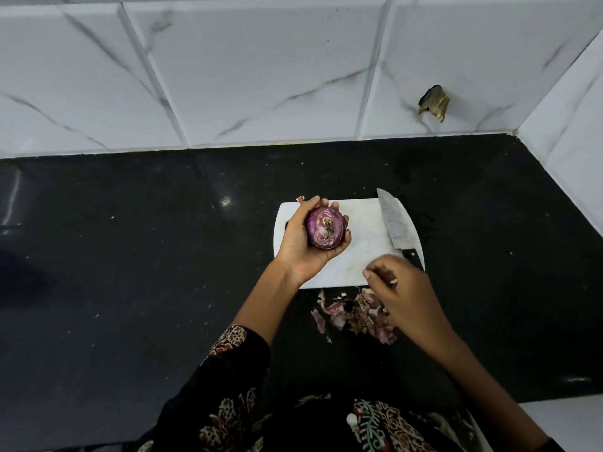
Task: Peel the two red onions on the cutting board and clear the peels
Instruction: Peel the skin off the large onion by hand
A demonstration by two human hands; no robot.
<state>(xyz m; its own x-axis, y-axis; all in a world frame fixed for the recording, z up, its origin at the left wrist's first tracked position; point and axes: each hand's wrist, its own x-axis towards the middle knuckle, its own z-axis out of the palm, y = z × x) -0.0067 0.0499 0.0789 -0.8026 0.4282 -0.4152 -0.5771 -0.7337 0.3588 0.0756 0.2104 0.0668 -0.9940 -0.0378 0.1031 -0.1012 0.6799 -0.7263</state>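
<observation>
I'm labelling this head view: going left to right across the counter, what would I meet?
Left hand → red onion that it holds → bare part of the cutting board → knife lying along the board's right side.

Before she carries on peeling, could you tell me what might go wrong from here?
The right hand hovers beside the knife, whose handle it partly hides; a careless reach could meet the blade. The peels lie on the counter off the cutting board and may scatter. The onion could slip from the left hand.
</observation>
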